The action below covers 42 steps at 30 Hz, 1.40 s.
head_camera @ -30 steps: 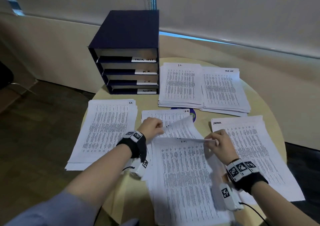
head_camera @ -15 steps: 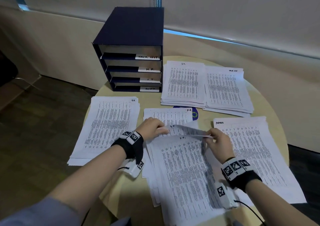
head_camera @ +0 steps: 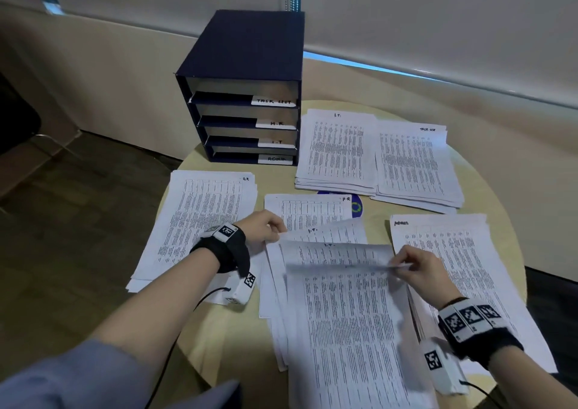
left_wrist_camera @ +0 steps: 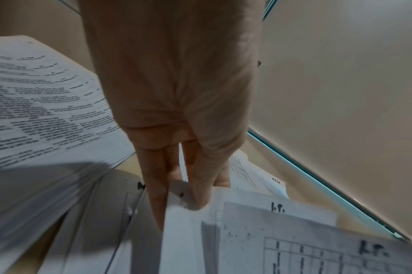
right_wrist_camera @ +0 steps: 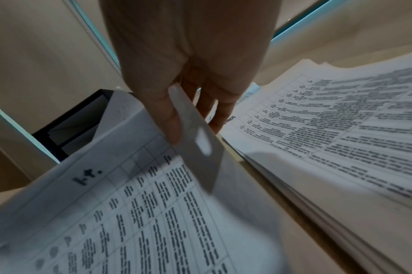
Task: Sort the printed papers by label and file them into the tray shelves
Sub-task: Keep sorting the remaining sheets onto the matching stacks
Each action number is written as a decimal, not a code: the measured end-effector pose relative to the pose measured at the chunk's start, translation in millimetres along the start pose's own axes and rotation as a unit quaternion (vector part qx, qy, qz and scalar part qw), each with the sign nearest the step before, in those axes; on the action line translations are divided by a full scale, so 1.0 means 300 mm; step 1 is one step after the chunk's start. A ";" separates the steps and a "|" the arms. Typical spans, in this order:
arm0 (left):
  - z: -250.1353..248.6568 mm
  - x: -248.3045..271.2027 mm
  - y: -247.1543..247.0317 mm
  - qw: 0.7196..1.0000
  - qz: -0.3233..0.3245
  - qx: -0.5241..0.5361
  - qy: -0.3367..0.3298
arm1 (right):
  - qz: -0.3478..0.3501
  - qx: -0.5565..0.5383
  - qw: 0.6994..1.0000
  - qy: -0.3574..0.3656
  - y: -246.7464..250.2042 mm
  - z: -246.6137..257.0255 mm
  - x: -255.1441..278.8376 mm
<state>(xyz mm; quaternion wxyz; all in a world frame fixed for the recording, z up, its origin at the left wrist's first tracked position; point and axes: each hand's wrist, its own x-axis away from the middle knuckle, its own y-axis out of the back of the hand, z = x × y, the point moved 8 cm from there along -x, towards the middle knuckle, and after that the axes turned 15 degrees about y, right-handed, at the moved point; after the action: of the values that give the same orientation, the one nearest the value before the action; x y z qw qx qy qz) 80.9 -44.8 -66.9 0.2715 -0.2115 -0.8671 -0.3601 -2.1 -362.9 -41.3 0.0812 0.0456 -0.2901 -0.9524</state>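
Both hands are gripping 1 printed sheet [head_camera: 337,253]. The left hand [head_camera: 261,227] is pinching its left corner. The right hand [head_camera: 420,269] fingers [right_wrist_camera: 169,118] are pinching its right edge.

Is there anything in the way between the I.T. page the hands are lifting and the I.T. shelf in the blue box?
Nothing visible. The lifted I.T. page is pinched by both hands; toward the I.T. shelf lie only a flat H.R. sheet and bare table.

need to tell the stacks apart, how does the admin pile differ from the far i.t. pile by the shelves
The admin pile lies near the right hand, labelled at its top left; the far I.T. pile sits beside the tray shelves, labelled top centre. Both are printed sheets lying flat on the table.
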 end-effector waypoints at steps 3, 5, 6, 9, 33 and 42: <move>-0.040 0.021 -0.024 0.999 0.033 0.019 -0.038 | -0.026 -0.047 0.998 -0.038 -0.012 -0.011 -0.005; -0.075 0.037 -0.039 0.997 0.054 0.001 -0.060 | -0.034 -0.118 0.989 -0.079 -0.037 -0.017 -0.010; -0.092 0.042 -0.044 0.996 0.061 -0.009 -0.067 | -0.022 -0.142 0.985 -0.094 -0.056 -0.017 -0.013; -0.123 0.046 -0.050 0.994 0.072 -0.019 -0.075 | 0.009 -0.118 0.982 -0.149 -0.080 -0.080 -0.014; -0.062 0.082 0.047 0.976 -0.200 -0.056 -0.065 | -0.168 -0.184 0.939 -0.238 0.012 -0.262 0.110; 0.058 0.161 -0.104 0.981 -0.156 -0.065 -0.091 | -0.117 -0.155 0.960 -0.199 -0.046 -0.217 0.089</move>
<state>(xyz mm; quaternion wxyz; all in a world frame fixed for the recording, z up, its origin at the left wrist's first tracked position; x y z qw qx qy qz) 20.8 -44.0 -62.9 0.1176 -0.1228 -0.8852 -0.4331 -21.2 -392.0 -104.0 -0.0844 -0.1244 -0.1416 -0.9784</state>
